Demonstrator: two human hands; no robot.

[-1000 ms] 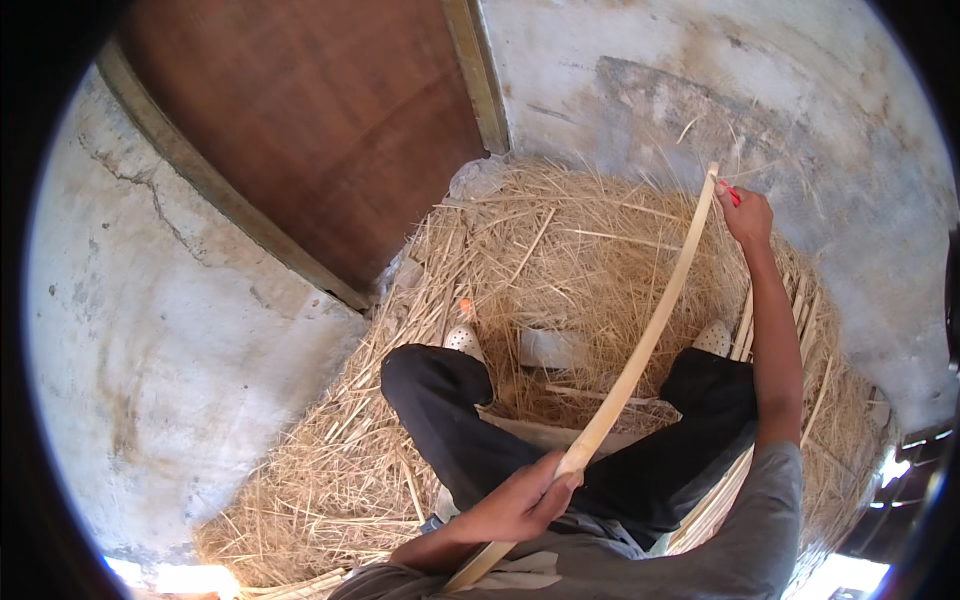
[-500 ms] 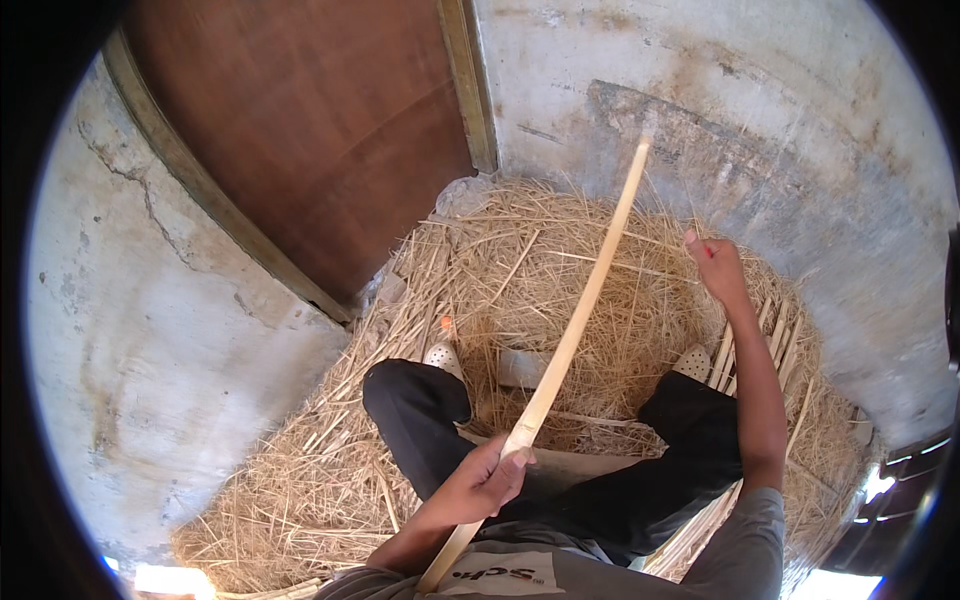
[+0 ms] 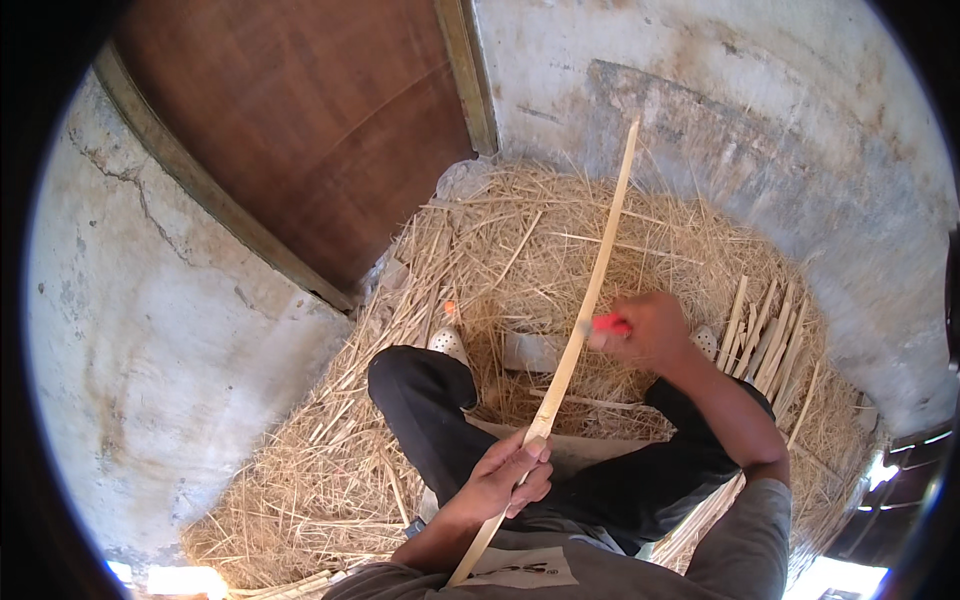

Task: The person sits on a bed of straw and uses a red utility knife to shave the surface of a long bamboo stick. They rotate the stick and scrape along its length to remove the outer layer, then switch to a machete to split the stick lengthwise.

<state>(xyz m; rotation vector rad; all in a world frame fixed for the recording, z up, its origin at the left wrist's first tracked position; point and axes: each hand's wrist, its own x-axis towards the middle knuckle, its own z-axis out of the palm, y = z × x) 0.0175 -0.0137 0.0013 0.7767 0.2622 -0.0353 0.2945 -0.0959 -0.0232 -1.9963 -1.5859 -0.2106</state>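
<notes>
A long pale strip of split bamboo (image 3: 597,285) slants from my lap up toward the wall, its far end in the air above the straw. My left hand (image 3: 508,478) is closed around the strip's lower part, with its near end against my shirt. My right hand (image 3: 650,330), slightly smeared by motion, grips a small red-handled tool (image 3: 612,324). The tool's greyish tip reaches the strip about midway along; whether it touches the bamboo I cannot tell. The strip looks rougher just above my left hand.
Straw and shavings (image 3: 480,270) cover the floor around my legs. Several bamboo strips (image 3: 765,335) lie in a bundle at the right. A grey block (image 3: 525,352) sits between my feet. A stained wall (image 3: 760,130) and a brown door (image 3: 300,120) stand ahead.
My right hand has swung left and nearer to me, bringing the red-handled tool to the strip. The strip has shifted slightly, and my left hand still holds it.
</notes>
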